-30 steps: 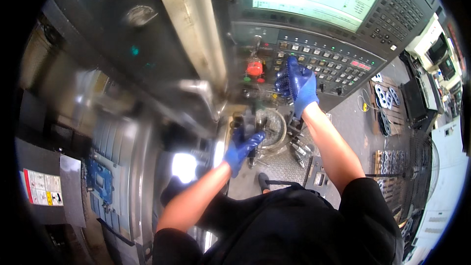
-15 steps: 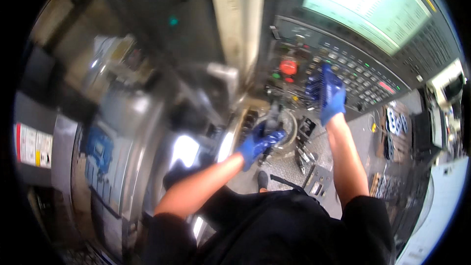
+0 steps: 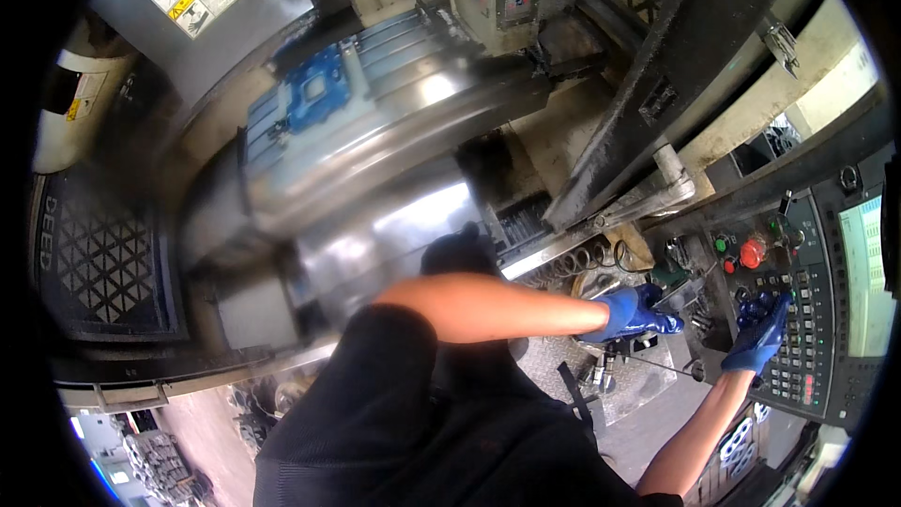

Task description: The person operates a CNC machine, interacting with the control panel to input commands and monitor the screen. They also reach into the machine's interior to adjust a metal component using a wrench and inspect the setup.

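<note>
My right hand (image 3: 758,333), in a blue glove, lies over the keys of the machine's control panel (image 3: 809,343), fingers stretched toward the upper buttons. My left hand (image 3: 640,312), gloved in blue too, is left of it, beside a coiled hose (image 3: 601,253) and a cluttered ledge. Its fingers are curled, and what lies inside them is hidden. Just above my right hand on the panel sit a red mushroom-shaped button (image 3: 753,253) and a green button (image 3: 721,243). At the panel's right edge is a lit screen (image 3: 862,272).
Inside the machine at left, a blue part (image 3: 319,89) rests on a slotted metal table (image 3: 399,47). A rotary unit (image 3: 493,5) stands behind it. A dark door frame (image 3: 657,99) with a handle (image 3: 671,188) slants between machine and panel. Metal parts (image 3: 605,371) lie near my left hand.
My view has swung left, bringing the machine's inside into sight and shifting the panel to the right edge. My right hand stays at the keys; my left stays near the ledge.
</note>
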Available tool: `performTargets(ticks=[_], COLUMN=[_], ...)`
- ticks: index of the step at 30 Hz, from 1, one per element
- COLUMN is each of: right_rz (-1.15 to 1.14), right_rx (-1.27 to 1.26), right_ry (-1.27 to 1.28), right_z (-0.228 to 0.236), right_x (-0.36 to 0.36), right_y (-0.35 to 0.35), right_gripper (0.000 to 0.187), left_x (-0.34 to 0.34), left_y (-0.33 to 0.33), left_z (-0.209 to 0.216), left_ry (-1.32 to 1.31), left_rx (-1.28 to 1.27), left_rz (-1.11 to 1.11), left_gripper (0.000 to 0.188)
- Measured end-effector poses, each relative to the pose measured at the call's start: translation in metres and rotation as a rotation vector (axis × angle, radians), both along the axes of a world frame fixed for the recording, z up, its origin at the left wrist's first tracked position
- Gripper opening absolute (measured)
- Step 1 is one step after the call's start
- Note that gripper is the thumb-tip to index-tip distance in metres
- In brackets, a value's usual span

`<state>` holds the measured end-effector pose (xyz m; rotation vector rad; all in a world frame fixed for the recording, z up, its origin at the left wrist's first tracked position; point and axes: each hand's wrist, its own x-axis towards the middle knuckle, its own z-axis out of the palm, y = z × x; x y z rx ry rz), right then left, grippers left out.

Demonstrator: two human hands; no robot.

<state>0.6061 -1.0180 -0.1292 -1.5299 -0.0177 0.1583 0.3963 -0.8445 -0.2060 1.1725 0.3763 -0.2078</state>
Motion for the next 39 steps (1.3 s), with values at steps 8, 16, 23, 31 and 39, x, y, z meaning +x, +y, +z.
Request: performTargets(ticks=[8,16,23,31,39], right_rz=[-0.054,-0.043,-0.083,-0.040,-0.106], right_rx=[0.009,-0.012,0.021,0.019,-0.023], right_ry=[-0.040,0.004,0.014,0.028,0.027], right_z=[0.005,0.012,0.007,0.003,0.008], right_x=[-0.010,-0.018,-0.011,-0.006,-0.012], right_y=[0.007,0.010,0.009,0.002,0.010], right_gripper=[0.038,0.039,0.038,0.043,0.045], left_x=[-0.001,-0.001,-0.003,0.005,0.000], left_y=[0.002,0.004,0.004,-0.001,-0.001], left_z=[0.011,0.011,0.010,-0.001,-0.001], left_ry=[0.016,-0.060,-0.045,-0.045,-0.106], left_rx=[0.010,-0.096,-0.004,-0.024,0.001], left_rz=[0.039,-0.026,0.007,-0.003,0.039], left_gripper=[0.086,0.090,0.096,0.099,0.089])
